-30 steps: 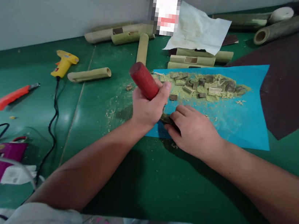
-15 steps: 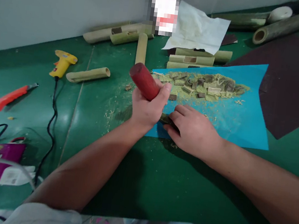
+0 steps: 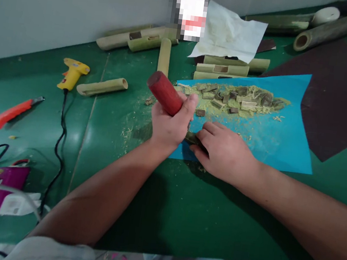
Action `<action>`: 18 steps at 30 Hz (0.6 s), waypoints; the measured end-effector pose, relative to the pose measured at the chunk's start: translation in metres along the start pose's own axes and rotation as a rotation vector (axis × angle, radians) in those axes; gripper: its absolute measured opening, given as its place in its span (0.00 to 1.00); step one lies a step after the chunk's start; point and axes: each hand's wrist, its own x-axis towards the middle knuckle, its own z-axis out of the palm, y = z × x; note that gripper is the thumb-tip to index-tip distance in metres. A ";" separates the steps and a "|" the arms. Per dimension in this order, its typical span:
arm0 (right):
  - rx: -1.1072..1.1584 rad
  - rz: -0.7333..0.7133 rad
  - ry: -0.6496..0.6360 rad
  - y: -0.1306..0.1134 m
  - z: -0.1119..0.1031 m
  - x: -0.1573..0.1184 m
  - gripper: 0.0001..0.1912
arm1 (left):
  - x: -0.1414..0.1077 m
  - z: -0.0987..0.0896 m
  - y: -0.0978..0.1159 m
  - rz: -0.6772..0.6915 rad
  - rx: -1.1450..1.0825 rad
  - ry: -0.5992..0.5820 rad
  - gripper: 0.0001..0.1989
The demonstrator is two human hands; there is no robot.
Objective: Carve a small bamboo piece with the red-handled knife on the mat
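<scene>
My left hand is wrapped round a thick red handle, its butt end tilted up and to the left. The working end of this tool is hidden behind the hand. Just to the right, my right hand presses down with curled fingers on a dark piece of bamboo, mostly covered by the hand. The bamboo lies at the near edge of a blue sheet. Beyond the hands, sawdust and several small bamboo chips are heaped on that sheet.
Left on the green table lie a yellow glue gun, an orange utility knife, a split bamboo tube and a purple pack. Notched bamboo pieces and white paper are behind; dark sandpaper-like sheet at right.
The red handle and my left hand have shifted slightly up and to the left. My right hand and the bamboo stay in place.
</scene>
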 end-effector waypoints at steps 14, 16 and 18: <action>0.025 0.026 -0.004 0.000 0.001 -0.002 0.09 | 0.003 0.000 0.014 -0.041 0.007 -0.086 0.35; 0.024 0.029 0.002 0.002 0.002 -0.002 0.09 | 0.004 0.000 0.013 -0.033 -0.018 -0.040 0.35; 0.021 0.033 -0.001 0.002 0.002 -0.001 0.09 | 0.005 0.000 0.009 -0.013 -0.034 -0.008 0.34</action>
